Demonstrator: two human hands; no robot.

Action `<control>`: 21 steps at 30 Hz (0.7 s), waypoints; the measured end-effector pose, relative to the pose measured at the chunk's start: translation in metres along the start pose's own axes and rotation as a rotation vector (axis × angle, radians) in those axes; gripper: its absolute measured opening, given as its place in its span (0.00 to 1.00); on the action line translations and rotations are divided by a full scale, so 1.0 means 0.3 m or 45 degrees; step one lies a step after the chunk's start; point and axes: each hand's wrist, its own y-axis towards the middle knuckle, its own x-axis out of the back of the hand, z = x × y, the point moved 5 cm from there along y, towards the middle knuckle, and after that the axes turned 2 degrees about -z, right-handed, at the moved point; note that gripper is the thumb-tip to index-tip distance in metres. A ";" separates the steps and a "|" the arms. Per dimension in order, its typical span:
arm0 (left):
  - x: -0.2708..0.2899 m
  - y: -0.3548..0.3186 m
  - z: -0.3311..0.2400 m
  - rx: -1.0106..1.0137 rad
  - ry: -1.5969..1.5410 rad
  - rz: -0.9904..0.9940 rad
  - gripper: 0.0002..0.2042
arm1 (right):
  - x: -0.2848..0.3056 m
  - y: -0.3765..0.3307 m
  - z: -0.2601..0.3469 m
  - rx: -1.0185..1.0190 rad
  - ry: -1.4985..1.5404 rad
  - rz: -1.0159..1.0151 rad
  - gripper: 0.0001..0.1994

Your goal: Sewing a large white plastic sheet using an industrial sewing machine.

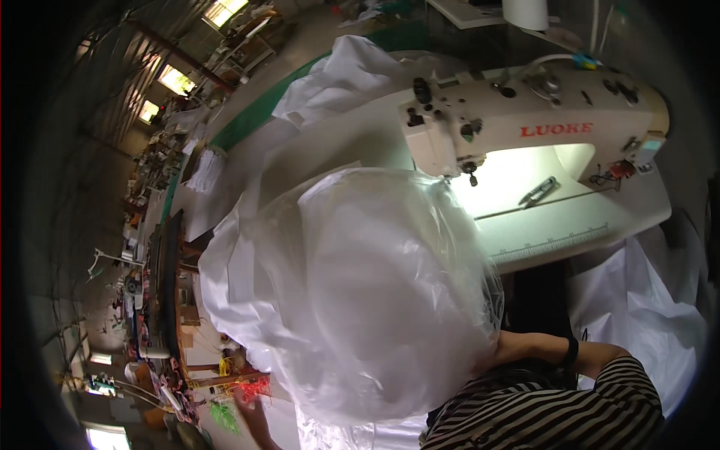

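A large white, sheer sheet of fabric or film (375,285) billows up in front of me and spreads over the sewing table's left side. My right hand (508,349) reaches to its lower right edge, where the sheet hides the fingers. At the lower left, my left hand (251,412) shows only in part and blurred, beside the sheet. The sheet's far edge lies close to the needle area of a cream sewing machine (525,112), whose lamp lights the bed. Whether it sits under the presser foot cannot be made out.
Small metal thread snips (538,192) lie on the machine bed. More white cloth (337,79) is heaped on the table's far side, and another white pile (637,300) hangs at the right. Red and green strands (255,388) lie at lower left, near cluttered benches.
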 end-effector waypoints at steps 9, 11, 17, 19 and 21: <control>-0.764 0.008 -0.676 -0.850 0.136 0.154 0.34 | -0.105 -0.205 -0.037 -0.108 0.184 -0.090 0.21; -0.883 0.160 -0.612 -0.790 0.266 0.164 0.32 | -0.095 -0.280 -0.055 -0.100 0.222 -0.289 0.24; -0.917 0.526 -0.475 -0.810 0.640 0.202 0.26 | -0.086 -0.396 -0.152 -0.385 0.527 -0.564 0.21; -0.849 0.487 -0.536 -0.508 0.778 0.154 0.24 | -0.080 -0.367 -0.144 -0.203 0.572 -0.602 0.20; -0.791 0.310 -0.713 -0.814 0.298 -0.010 0.22 | -0.065 -0.339 -0.138 -0.132 0.557 -0.682 0.20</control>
